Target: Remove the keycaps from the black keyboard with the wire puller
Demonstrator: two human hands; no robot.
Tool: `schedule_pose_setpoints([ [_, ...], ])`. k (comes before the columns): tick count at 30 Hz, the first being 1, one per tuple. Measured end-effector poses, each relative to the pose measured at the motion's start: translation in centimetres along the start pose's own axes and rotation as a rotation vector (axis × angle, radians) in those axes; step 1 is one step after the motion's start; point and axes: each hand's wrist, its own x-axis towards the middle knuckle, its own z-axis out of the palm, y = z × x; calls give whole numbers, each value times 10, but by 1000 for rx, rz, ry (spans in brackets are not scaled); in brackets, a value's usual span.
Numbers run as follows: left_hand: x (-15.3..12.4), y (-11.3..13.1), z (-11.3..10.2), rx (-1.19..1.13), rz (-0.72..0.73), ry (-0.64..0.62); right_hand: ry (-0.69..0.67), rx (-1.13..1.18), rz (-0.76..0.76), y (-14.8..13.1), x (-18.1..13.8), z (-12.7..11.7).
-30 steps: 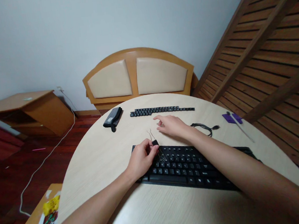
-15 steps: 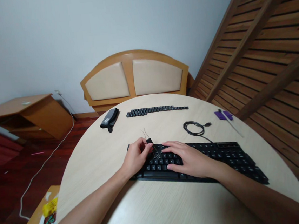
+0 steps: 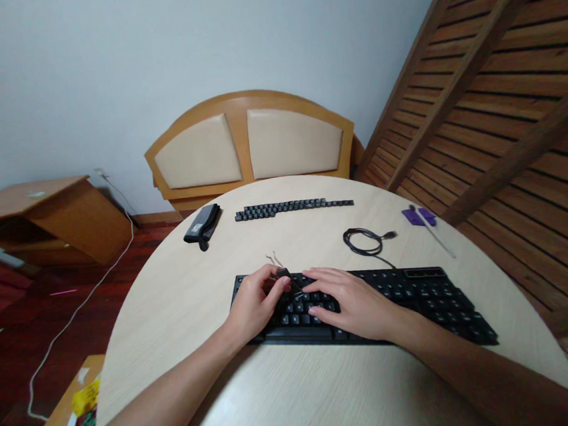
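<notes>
A black keyboard (image 3: 413,298) lies across the round, light wooden table (image 3: 282,401). My left hand (image 3: 252,304) rests on its left end, fingers pinched on a black binder clip (image 3: 282,273) whose wire arms stick up and whose tip touches the keys. My right hand (image 3: 345,297) lies flat on the keys just right of the clip, fingers stretched toward it. A row of loose black keycaps (image 3: 291,207) lies farther back on the table.
A dark grey pouch (image 3: 202,224) lies at the back left of the table, a coiled black cable (image 3: 367,240) behind the keyboard, purple pieces with a thin stick (image 3: 422,218) at the right. A padded wooden headboard (image 3: 250,142) and slatted wood frame (image 3: 503,85) stand beyond.
My right hand came back from the loose keycaps and settled on the keyboard next to the clip. My left hand stayed on the clip, lowering it against the keys.
</notes>
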Motion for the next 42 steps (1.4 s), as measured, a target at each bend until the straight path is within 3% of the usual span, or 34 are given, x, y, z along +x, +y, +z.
schedule_pose_setpoints([
  [12, 2, -4, -2, -151, -42, -67, -15, -40, -2, -1, -1, -1],
  [42, -1, 0, 2, -158, -47, -56, -13, -37, -14, 0, 0, 0],
])
